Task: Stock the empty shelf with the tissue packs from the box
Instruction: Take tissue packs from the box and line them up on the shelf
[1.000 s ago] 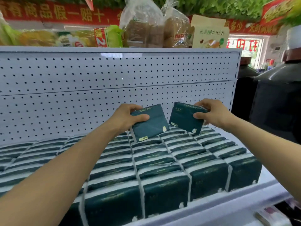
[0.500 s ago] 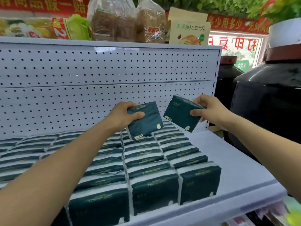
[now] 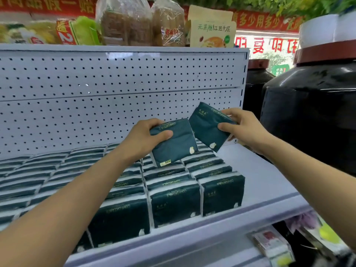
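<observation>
Two dark green tissue packs are held above the shelf (image 3: 269, 182) in the head view, one per hand. Left hand (image 3: 142, 139) grips the left pack (image 3: 176, 145) at its upper-left corner, thumb on the front face, fingers curled behind. That pack is tilted, long axis running upper-left to lower-right, "COMFORTABLE" print along the top edge reading upside down, yellow label at the bottom edge. Right hand (image 3: 244, 128) pinches the right pack (image 3: 208, 128) at its right end, thumb on the front, fingers over the top edge. That pack is tilted more steeply, one corner pointing up toward the pegboard back panel (image 3: 115, 105), the lower corner pointing down at the stocked rows. The two packs sit just beside each other, near edges almost touching; contact unclear.

Stocked packs (image 3: 173, 201) stand upright in rows front to back, covering the left and middle of the shelf, faces toward the front lip. Bare white shelf surface shows at the right end beside the last row. Big dark jars (image 3: 312, 120) stand right of the shelf unit. Bagged bread (image 3: 123, 22) and a snack box (image 3: 212, 31) sit on top of the unit.
</observation>
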